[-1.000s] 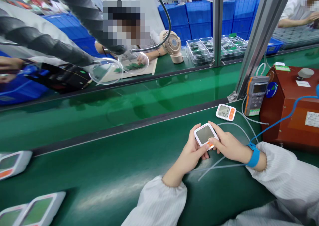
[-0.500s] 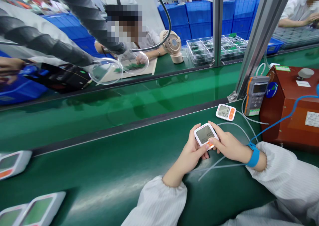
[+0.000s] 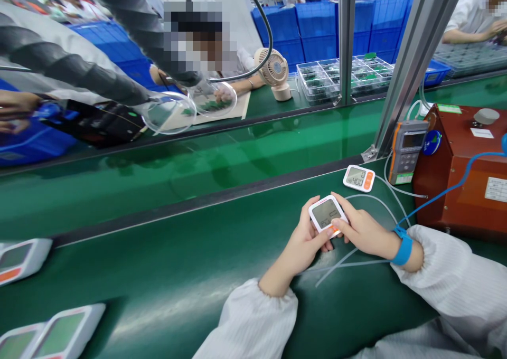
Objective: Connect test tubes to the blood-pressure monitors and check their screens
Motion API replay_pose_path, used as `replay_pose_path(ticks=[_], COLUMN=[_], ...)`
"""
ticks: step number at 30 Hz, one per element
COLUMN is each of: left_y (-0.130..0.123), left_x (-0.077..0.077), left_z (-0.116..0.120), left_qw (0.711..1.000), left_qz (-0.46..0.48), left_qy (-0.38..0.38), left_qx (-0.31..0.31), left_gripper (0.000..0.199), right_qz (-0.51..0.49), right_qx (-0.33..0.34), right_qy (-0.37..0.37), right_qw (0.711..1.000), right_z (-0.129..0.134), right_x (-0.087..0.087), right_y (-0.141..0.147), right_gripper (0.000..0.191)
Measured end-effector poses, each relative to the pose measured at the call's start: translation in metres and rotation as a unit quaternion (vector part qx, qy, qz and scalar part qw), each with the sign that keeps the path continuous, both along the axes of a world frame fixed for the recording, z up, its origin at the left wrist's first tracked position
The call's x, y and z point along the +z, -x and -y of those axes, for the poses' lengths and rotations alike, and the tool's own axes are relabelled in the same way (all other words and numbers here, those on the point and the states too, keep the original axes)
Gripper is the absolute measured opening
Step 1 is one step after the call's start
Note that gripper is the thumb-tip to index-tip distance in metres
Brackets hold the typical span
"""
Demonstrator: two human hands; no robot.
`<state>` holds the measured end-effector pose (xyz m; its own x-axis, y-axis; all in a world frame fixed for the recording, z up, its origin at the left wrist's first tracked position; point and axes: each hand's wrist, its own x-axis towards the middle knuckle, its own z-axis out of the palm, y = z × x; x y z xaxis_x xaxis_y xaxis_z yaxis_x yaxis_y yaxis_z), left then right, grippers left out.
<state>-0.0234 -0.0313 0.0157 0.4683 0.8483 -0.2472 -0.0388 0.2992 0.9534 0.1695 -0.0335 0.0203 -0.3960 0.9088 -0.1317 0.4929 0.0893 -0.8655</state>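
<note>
A small white monitor [image 3: 325, 213] with a grey screen and orange buttons is held between both hands above the green bench. My left hand [image 3: 301, 242] grips its left and lower side, thumb near the bottom edge. My right hand [image 3: 362, 229], with a blue strap at the wrist, grips the right side, its thumb on the orange buttons. A second white monitor [image 3: 358, 178], its screen showing digits, lies just beyond. Thin clear tubes run beneath and beside my right hand.
A red-brown box [image 3: 467, 174] and a grey-orange handheld meter [image 3: 409, 148] stand at right. More monitors [image 3: 63, 332] lie at lower left. A metal post [image 3: 412, 58] rises behind. Across the belt, a person works near a fan [image 3: 272, 69].
</note>
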Motion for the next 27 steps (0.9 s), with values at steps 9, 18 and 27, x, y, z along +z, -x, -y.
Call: replay_pose_path(ticks=[9, 18, 27], left_y=[0.0002, -0.0013, -0.0009], left_x=[0.0021, -0.0040, -0.0008], left_z=[-0.0003, -0.0015, -0.0024], left_qw=[1.000, 1.000, 0.999], left_qz=[-0.006, 0.028, 0.048], left_qy=[0.005, 0.003, 0.007], left_qx=[0.000, -0.012, -0.003], left_gripper=[0.088, 0.104, 0.109], right_qz=[-0.010, -0.017, -0.032], right_qx=[-0.003, -0.015, -0.017], right_qy=[0.005, 0.024, 0.012], right_qw=[1.000, 0.999, 0.999], right_z=[0.0006, 0.0003, 0.0005], right_x=[0.0022, 0.0006, -0.0007], right_y=[-0.0004, -0.0012, -0.0037], right_gripper=[0.066, 0.065, 0.066])
